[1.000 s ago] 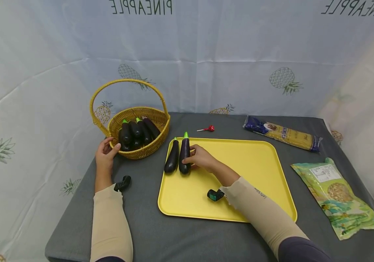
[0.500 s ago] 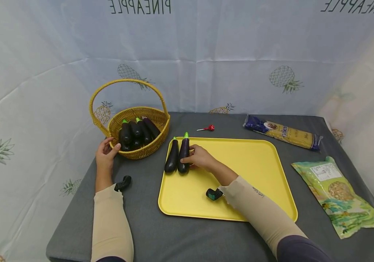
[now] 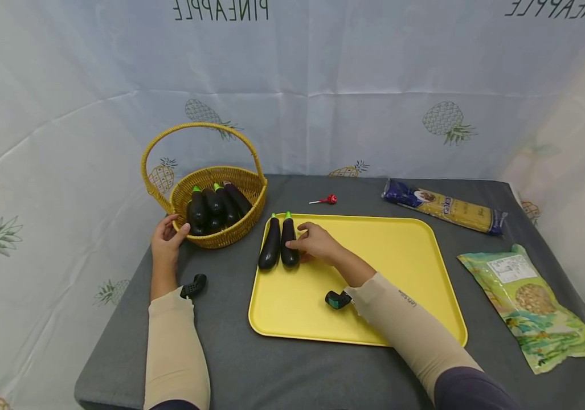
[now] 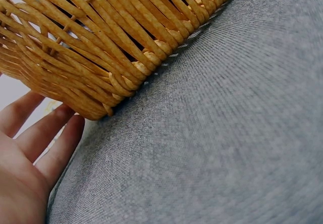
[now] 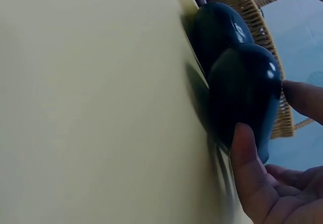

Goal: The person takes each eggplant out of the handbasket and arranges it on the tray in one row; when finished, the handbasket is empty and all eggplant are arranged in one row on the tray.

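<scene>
In the head view my left hand (image 3: 166, 240) touches the near left side of a yellow wicker basket (image 3: 241, 229) with a tall handle, which holds several eggplants (image 3: 198, 208). The left wrist view shows straight, spread fingers (image 4: 45, 128) against the woven wall. Two more eggplants lie side by side on a yellow tray (image 3: 364, 256), stems pointing away. My right hand (image 3: 320, 245) is at the right-hand eggplant (image 3: 288, 239), its thumb over the near part and its index finger lifted off. In the right wrist view, loosely spread fingers straddle that eggplant (image 5: 245, 90).
A red lollipop (image 3: 330, 199) lies behind the tray. At the back right is a blue and yellow pasta packet (image 3: 446, 208), and a green bag (image 3: 533, 307) lies at the right. The grey table (image 3: 230, 364) ends at a pineapple-print curtain (image 3: 364, 136).
The right-hand eggplant has shifted slightly and lies lower, near the other one. My right hand's fingers have loosened from it. The left hand stays at the basket.
</scene>
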A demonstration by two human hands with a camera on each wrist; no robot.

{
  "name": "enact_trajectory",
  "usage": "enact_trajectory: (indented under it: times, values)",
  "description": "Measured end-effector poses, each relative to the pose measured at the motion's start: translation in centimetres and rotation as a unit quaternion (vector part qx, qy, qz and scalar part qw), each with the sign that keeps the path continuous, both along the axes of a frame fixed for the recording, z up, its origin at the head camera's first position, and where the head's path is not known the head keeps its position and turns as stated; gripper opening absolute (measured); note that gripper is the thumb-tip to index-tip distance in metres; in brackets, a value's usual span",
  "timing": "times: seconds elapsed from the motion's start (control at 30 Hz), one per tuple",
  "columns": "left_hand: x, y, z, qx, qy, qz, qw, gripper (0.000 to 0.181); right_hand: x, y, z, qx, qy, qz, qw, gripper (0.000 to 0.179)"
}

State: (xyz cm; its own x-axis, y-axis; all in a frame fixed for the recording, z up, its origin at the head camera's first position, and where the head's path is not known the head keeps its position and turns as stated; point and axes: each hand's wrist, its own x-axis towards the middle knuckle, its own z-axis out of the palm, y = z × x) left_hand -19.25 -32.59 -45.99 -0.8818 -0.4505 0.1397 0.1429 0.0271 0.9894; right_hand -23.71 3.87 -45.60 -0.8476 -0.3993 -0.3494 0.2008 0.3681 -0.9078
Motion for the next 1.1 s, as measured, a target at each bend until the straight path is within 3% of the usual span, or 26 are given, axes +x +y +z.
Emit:
enact_trajectory:
  times: [0.33, 0.53, 0.63, 0.87, 1.1]
  values:
    - [0.1, 0.0, 0.0, 0.002, 0.004, 0.004, 1.0, 0.043, -2.1, 0.1, 1.8, 0.017, 0.027, 0.022, 0.9992, 0.065]
    - [0.0, 0.0, 0.1, -0.001, 0.0, 0.004, 1.0, 0.045, -3.2, 0.4, 2.1, 0.065, 0.058, 0.039, 0.9954, 0.065]
    - [-0.1, 0.0, 0.1, 0.003, 0.002, 0.002, 1.0, 0.045, -3.2, 0.5, 1.6, 0.079, 0.038, 0.047, 0.995, 0.064]
    - [-0.3, 0.0, 0.1, 0.001, 0.025, -0.006, 0.9997, 0.044, -2.6, -0.3, 0.7, 0.007, -0.01, 0.039, 0.9992, 0.065]
    - [-0.2, 0.1, 0.1, -0.003, 0.024, -0.003, 0.9997, 0.039, -2.2, -0.5, 0.5, 0.001, -0.03, 0.037, 0.9989, 0.061]
